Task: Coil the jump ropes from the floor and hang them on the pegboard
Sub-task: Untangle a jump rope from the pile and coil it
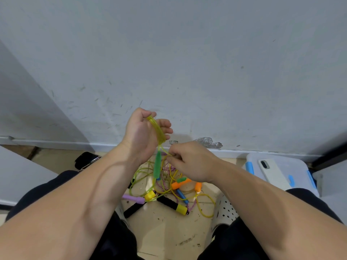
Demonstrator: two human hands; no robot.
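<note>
My left hand (144, 132) is raised in front of the wall and holds several loops of a translucent yellow-green jump rope (156, 128) wound over its palm. That rope's green handle (157, 165) dangles just below the hand. To the right and lower, my right hand (189, 162) pinches the same yellow cord between thumb and fingers. On the floor between my knees lies a tangle of ropes (169, 190) with orange handles (180, 183), black-and-yellow handles (172, 204), a purple handle (133, 198) and a blue one. No pegboard is in view.
A scuffed white wall (187, 62) with a baseboard rises right ahead. At the right, a clear plastic bin with blue latches (293, 166) carries a white phone (273, 173). A black object (86, 159) lies left on the floor. A perforated white slipper (224, 209) is near my right knee.
</note>
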